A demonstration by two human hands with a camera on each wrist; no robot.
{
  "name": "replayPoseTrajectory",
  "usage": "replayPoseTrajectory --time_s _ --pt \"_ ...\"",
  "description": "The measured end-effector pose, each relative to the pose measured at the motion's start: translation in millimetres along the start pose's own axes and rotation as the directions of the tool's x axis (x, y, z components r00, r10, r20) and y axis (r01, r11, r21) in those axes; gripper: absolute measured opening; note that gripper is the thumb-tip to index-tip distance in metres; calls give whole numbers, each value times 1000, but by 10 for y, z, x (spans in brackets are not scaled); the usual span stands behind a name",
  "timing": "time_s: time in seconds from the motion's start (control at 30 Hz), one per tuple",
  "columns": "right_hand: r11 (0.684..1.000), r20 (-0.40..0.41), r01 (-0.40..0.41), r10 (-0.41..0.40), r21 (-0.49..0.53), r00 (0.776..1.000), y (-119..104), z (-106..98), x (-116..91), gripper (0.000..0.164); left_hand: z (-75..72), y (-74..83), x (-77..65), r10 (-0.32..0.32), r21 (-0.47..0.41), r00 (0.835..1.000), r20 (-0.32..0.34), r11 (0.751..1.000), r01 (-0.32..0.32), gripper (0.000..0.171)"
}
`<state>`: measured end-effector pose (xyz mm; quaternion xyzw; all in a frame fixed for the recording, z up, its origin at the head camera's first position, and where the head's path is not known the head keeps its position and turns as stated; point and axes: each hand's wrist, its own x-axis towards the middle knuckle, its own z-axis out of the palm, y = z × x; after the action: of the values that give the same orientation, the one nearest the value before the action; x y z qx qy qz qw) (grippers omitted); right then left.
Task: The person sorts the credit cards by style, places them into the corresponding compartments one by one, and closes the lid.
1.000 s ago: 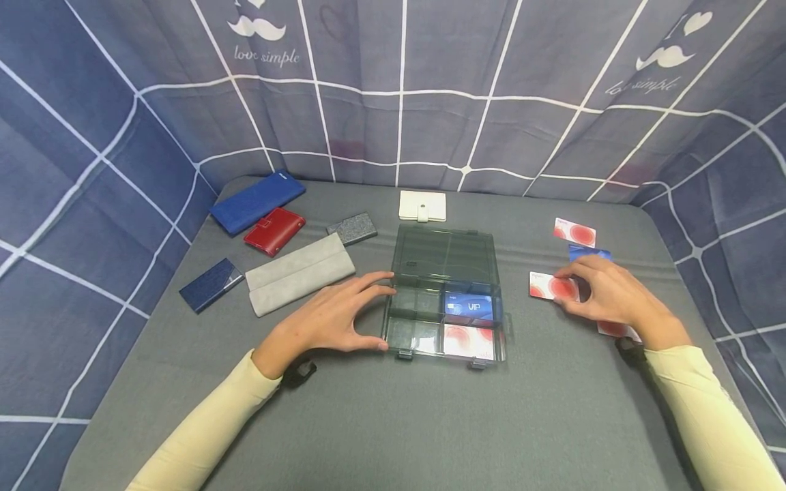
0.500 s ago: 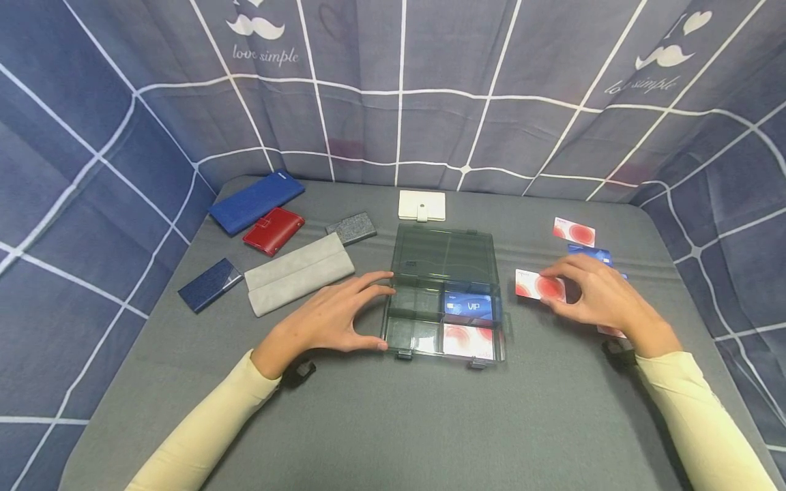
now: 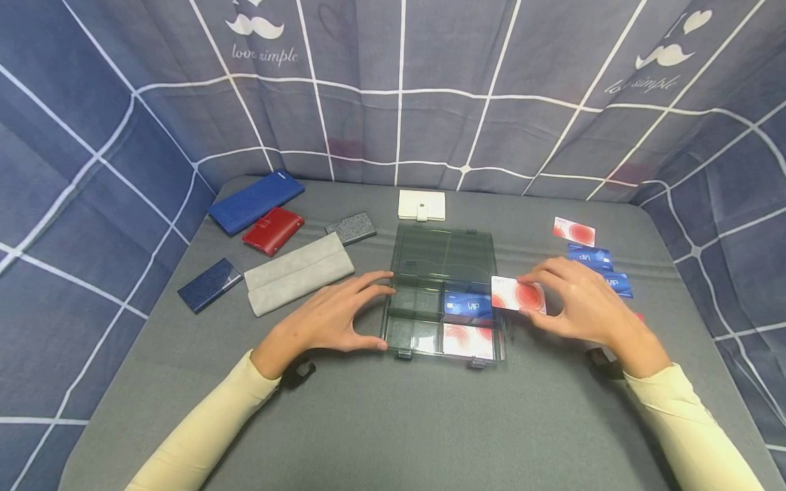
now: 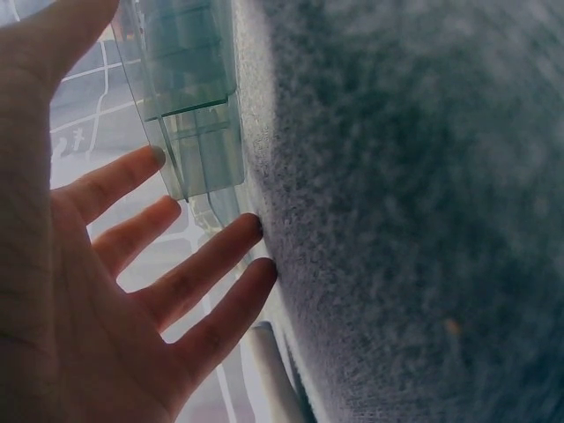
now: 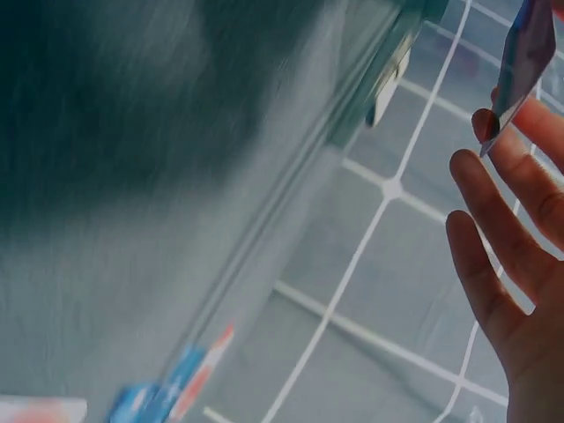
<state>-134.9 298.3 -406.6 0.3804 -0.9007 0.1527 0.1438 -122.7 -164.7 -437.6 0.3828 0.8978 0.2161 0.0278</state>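
A clear dark plastic box lies in the head view with its lid laid back. Its right compartments contain a blue VIP card and a red-and-white card. At the box's left edge, my left hand touches the side with thumb and fingers spread. My right hand pinches another red-and-white card by its right end, over the box's right edge. From the right wrist view this card appears nearly edge-on between thumb and fingers, clear of the table.
On the right lie a red-and-white card and blue cards. A white card holder sits behind the box. To the left are blue, red and light grey wallets, plus a navy case and a grey case.
My right hand has carried the red-and-white card leftward from the card pile to the box's right edge, uncovering the blue cards. The left hand stays at the box.
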Motion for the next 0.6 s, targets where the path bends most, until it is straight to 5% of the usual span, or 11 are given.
replayPoseTrajectory --time_s 0.6 --pt "997 35 79 -79 7 996 -512 252 0 49 7 12 -1 -4 6 1000 -10 1000 4 91"
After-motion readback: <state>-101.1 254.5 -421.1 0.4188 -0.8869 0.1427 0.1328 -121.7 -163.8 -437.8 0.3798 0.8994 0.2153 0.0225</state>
